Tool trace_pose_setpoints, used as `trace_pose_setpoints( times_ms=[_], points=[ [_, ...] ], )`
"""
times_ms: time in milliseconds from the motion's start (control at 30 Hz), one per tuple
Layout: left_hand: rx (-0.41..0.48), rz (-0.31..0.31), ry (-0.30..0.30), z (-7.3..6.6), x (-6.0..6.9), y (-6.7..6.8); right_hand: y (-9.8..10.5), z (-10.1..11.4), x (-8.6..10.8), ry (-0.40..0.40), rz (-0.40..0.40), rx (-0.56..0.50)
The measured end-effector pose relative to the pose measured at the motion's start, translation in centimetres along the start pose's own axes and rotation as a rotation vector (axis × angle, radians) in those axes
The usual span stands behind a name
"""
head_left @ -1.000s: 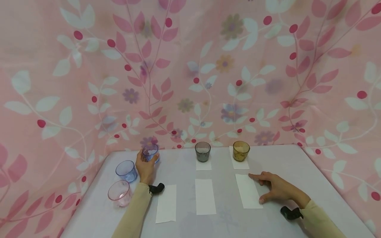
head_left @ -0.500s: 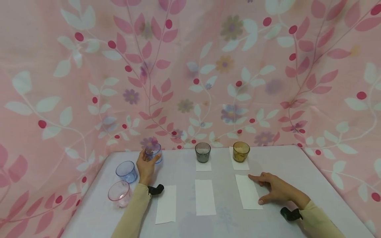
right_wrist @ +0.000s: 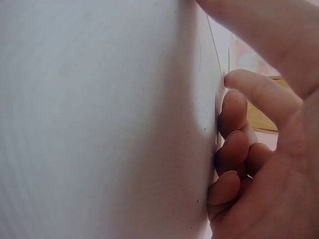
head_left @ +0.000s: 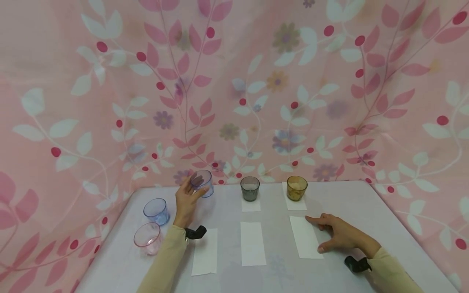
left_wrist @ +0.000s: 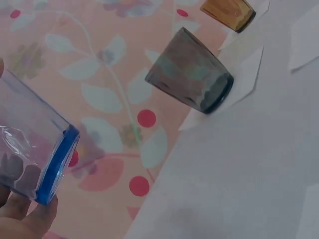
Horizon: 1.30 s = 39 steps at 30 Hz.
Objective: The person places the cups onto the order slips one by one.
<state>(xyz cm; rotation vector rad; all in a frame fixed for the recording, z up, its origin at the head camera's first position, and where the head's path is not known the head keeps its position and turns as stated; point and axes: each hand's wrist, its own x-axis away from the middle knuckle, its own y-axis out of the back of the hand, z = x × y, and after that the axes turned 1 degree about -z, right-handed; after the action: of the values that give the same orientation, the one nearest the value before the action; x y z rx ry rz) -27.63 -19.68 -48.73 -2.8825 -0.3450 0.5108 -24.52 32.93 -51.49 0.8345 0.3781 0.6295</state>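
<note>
In the head view my left hand point(head_left: 185, 205) grips a clear glass point(head_left: 206, 186) with a bluish tint, at the back left of the table. The left wrist view shows its thick blue base point(left_wrist: 56, 164) lifted and tilted, fingers point(left_wrist: 30, 216) underneath. To its right stand a grey glass point(head_left: 250, 190) and an amber glass point(head_left: 297, 189), each on a white paper slip. My right hand point(head_left: 342, 234) rests on the table beside the front right slip point(head_left: 304, 240). Its index finger and thumb touch or nearly touch the paper; the other fingers hang loosely curled.
A blue glass point(head_left: 156, 211) and a pink glass point(head_left: 148, 240) stand at the left, near my left forearm. Two more paper slips lie in front, one at the left point(head_left: 205, 252) and one in the middle point(head_left: 253, 244). A pink floral curtain point(head_left: 234, 89) hangs behind the table.
My left hand has carried the bluish glass rightward and slightly up, toward the grey glass. The right hand has stayed in place.
</note>
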Motion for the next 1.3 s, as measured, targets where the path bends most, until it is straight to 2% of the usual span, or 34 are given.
trace_pose_setpoints(
  times_ms=[167,333,467,600,933,1300],
  points=[
    [0.057,0.077,-0.014,-1.6,0.4,-1.0,0.0,0.0,0.0,-0.010,0.002,0.003],
    [0.062,0.145,-0.027,-3.3,1.0,-2.0,0.0,0.1,-0.1,-0.015,0.013,-0.011],
    [0.081,0.228,-0.048,-4.4,1.7,-2.8,0.0,0.1,-0.2,-0.033,0.025,-0.027],
    [0.093,0.303,-0.044,-5.1,2.3,-3.8,0.0,0.1,-0.2,-0.058,0.031,-0.028],
    [0.127,0.428,-0.021,-5.5,4.1,-6.2,0.1,-0.1,-0.2,-0.048,0.028,-0.023],
    [0.142,0.591,0.009,-4.9,6.4,-9.1,0.1,0.1,-0.1,-0.062,0.028,-0.019]
  ],
)
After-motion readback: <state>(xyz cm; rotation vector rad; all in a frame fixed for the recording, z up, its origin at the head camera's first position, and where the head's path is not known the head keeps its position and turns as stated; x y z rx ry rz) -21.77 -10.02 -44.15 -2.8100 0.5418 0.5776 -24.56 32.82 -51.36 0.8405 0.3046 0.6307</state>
